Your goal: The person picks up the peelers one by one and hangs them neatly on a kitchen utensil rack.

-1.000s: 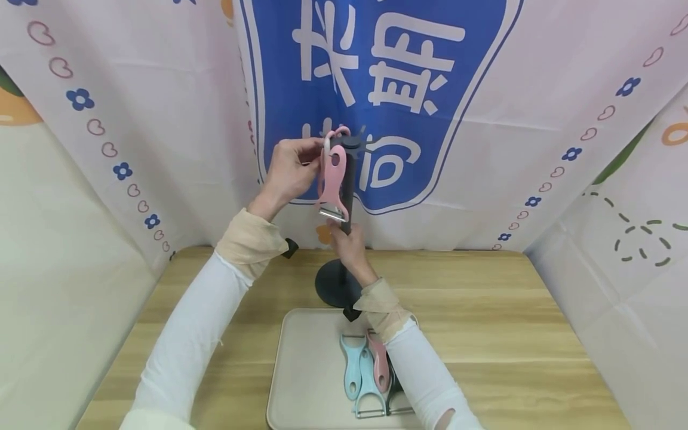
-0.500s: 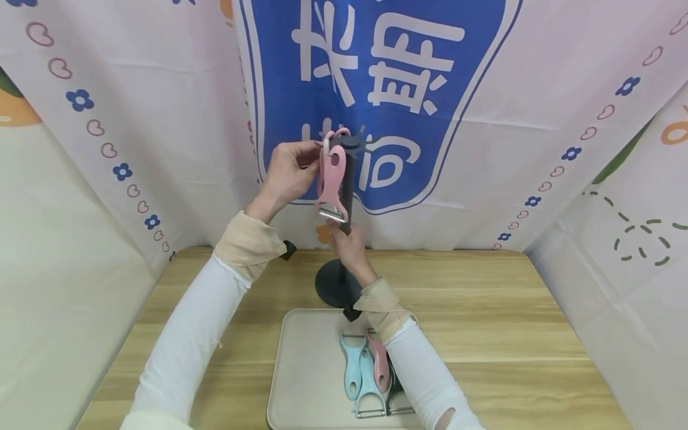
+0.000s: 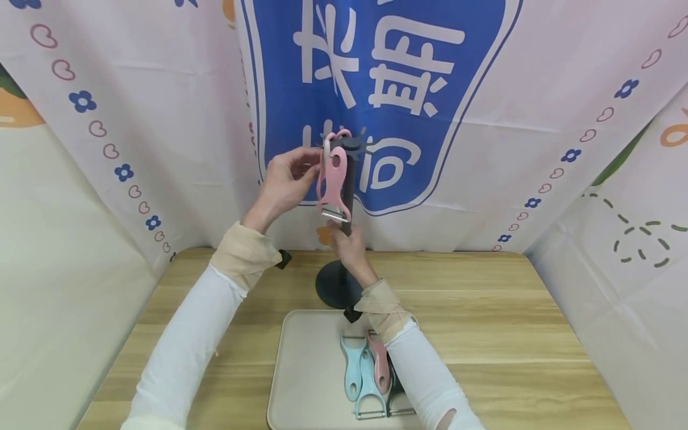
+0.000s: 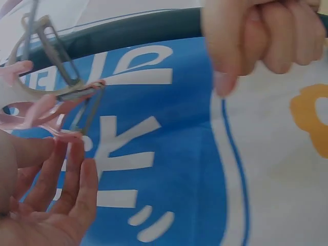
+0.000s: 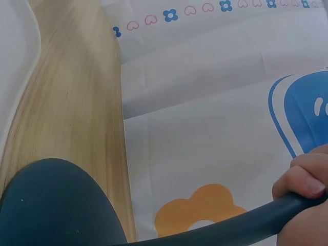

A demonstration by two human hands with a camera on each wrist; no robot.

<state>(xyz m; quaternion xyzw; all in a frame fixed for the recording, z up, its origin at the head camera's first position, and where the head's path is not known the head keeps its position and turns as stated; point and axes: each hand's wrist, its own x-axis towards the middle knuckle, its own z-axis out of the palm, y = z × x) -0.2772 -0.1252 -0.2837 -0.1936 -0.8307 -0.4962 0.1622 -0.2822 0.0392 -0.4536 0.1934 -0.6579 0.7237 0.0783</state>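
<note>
A dark upright utensil stand (image 3: 348,179) with hooks around its top stands on a round base. My right hand (image 3: 352,248) grips its pole, fingers curled round it in the right wrist view too. Pink peelers (image 3: 334,179) and a white-handled one (image 3: 326,148) hang on the left side of the hook ring. Beside them is my left hand (image 3: 285,182). In the left wrist view its fingers (image 4: 77,189) are fairly straight and spread, the tips at the edge of a pink peeler (image 4: 66,134). Peelers partly hide one another there.
A beige tray (image 3: 306,370) lies in front of the stand on the wooden table (image 3: 484,322). On it are light blue peelers (image 3: 352,367), a pink peeler (image 3: 378,361) and a dark peeler (image 3: 395,388), partly under the right sleeve. A printed cloth (image 3: 537,149) hangs behind.
My left hand has drawn slightly left and down from the hook ring, its fingers looser. The front pink peeler has swung a little to the right. The right hand keeps its place.
</note>
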